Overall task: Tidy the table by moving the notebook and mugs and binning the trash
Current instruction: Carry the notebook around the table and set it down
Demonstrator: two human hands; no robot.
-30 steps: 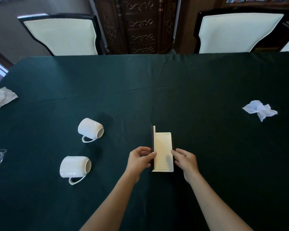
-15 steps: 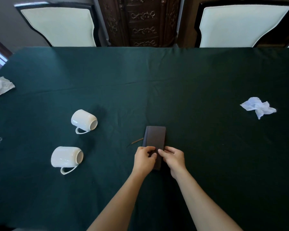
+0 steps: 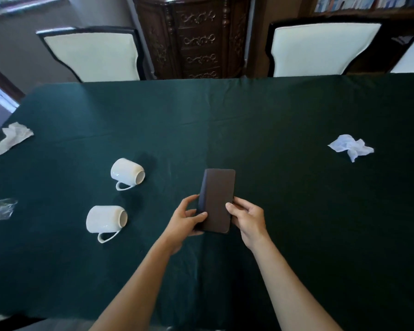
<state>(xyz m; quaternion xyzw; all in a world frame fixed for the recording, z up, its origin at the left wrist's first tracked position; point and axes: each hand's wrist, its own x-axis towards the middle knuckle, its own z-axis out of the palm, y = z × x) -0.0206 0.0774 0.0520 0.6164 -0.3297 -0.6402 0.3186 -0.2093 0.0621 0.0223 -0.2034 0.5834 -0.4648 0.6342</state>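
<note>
A slim dark brown notebook [image 3: 217, 197], closed, is held at its near end between both hands above the green tablecloth [image 3: 249, 130]. My left hand [image 3: 187, 220] grips its left edge and my right hand [image 3: 247, 217] its right edge. Two white mugs lie on their sides to the left, one farther [image 3: 126, 173] and one nearer [image 3: 104, 219], both apart from my hands. Crumpled white tissues lie at the far left [image 3: 13, 137] and at the right [image 3: 350, 146]. A clear plastic wrapper [image 3: 1, 209] rests near the left edge.
Two cream-upholstered chairs [image 3: 93, 56] [image 3: 320, 48] stand at the table's far side, with a carved dark wooden cabinet [image 3: 198, 37] between them. A bookshelf [image 3: 368, 3] shows at the top right.
The notebook lay open showing lined pages; it was shut, and now both hands hold it closed, lifted slightly off the cloth. The camera view has tilted.
</note>
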